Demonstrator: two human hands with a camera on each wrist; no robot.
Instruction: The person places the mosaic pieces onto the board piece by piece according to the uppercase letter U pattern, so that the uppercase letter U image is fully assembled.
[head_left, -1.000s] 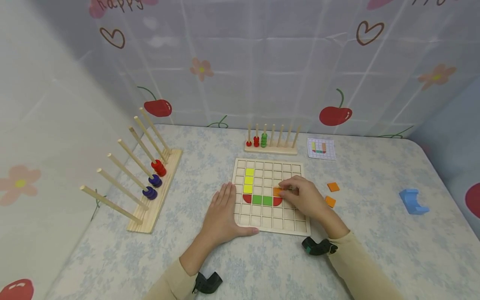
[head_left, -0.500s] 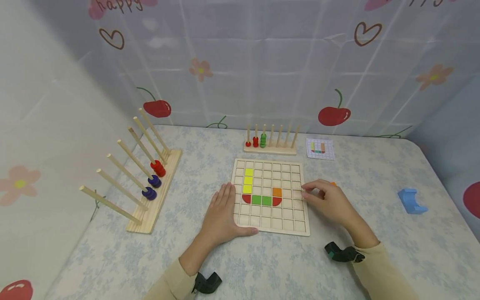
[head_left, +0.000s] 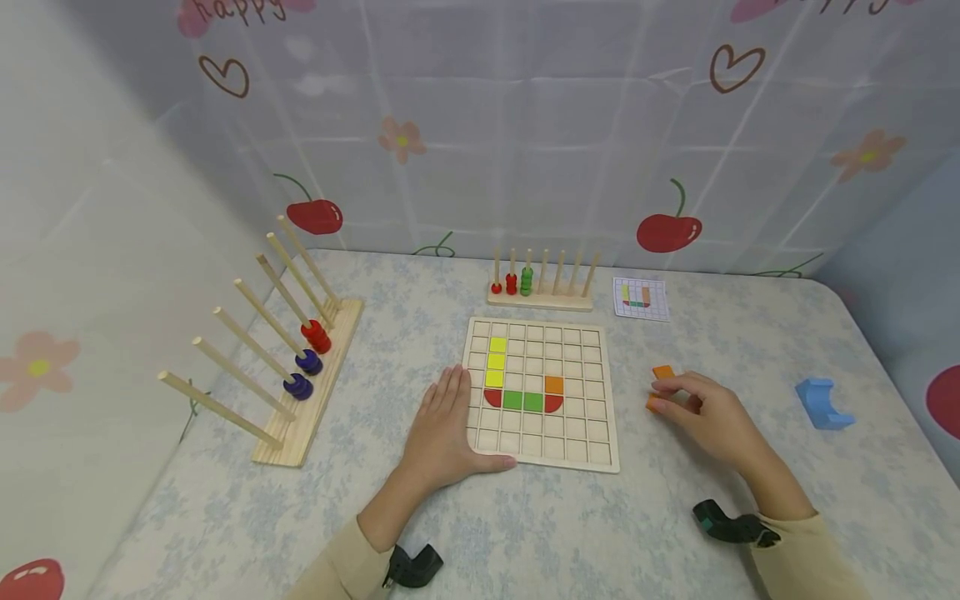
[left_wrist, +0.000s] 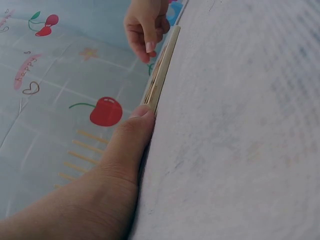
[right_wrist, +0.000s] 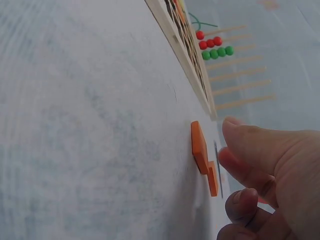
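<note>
My left hand lies with straight fingers along the left edge of a wooden grid board, its thumb at the front edge. On the board, yellow tiles form a column, with red rounded tiles and green tiles in a row below. One orange tile sits above the right red one. My right hand hovers right of the board over two loose orange square tiles. The right wrist view shows the nearer tile on the table, apart from the thumb and fingers.
A large peg rack with red and blue beads stands left. A small peg rack with red and green beads is behind the board. A pattern card lies at the back right, and a blue curved block far right.
My right hand has let go of the orange tile on the board and moved right to the loose orange tiles. My left hand has stayed in place.
</note>
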